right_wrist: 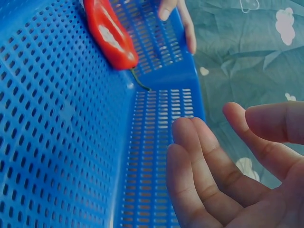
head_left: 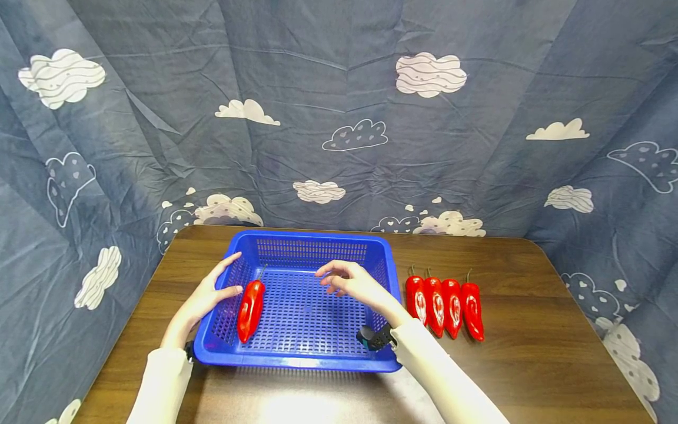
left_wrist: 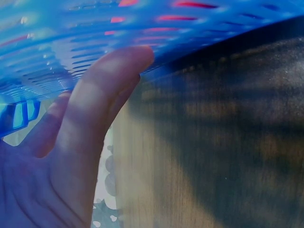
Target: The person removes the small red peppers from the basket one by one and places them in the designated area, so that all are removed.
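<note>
A blue plastic basket (head_left: 296,361) with slotted walls and floor stands on the table. My left hand (head_left: 205,297) holds its left rim, the thumb reaching over the inner side; in the left wrist view, fingers (left_wrist: 111,76) lie against the slotted wall. Inside the basket, along that left side, lies one red pepper (head_left: 251,311) with its green stem pointing to the back. My right hand (head_left: 352,281) hovers over the basket's right half, its fingers loosely bent and nothing between them. In the right wrist view that hand (right_wrist: 232,171) shows apart from the pepper (right_wrist: 110,35).
Several red peppers (head_left: 444,306) lie side by side on the wooden table (head_left: 519,306), just right of the basket. A dark curtain (head_left: 339,165) with cloud prints hangs behind the table and at both sides.
</note>
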The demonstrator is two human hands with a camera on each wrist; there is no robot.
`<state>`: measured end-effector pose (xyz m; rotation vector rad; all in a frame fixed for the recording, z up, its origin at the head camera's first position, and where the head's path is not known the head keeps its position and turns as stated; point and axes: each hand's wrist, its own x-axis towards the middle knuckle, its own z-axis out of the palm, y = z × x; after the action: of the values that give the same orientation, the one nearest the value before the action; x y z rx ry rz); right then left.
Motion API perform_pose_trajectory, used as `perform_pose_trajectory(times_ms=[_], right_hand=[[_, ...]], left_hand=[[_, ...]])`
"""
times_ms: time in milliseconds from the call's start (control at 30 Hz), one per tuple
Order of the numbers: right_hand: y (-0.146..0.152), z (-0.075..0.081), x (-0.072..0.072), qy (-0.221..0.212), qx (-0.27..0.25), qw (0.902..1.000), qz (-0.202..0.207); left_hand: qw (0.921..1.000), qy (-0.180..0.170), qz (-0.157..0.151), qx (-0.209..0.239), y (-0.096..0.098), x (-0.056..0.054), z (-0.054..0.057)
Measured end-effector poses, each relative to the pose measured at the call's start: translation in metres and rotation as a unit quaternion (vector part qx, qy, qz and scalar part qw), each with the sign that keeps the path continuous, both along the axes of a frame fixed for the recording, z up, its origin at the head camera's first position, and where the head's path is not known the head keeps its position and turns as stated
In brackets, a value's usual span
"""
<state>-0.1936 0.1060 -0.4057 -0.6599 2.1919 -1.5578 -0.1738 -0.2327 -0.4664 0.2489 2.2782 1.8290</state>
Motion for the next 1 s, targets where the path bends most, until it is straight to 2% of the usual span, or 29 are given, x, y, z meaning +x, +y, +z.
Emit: perform_pose_trajectory(times_ms=[333, 1000], right_hand=[[-0.018, -0.005, 0.001, -0.008, 0.003, 0.9999, 0.014], [-0.047, -0.015, 0.001, -0.018, 0.003, 0.9993, 0.033]], left_hand=[[0.9999, 0.014, -0.002, -0.005, 0.000, 0.000, 0.001], [1.0000, 0.003, 0.002, -0.006, 0.000, 0.001, 0.001]])
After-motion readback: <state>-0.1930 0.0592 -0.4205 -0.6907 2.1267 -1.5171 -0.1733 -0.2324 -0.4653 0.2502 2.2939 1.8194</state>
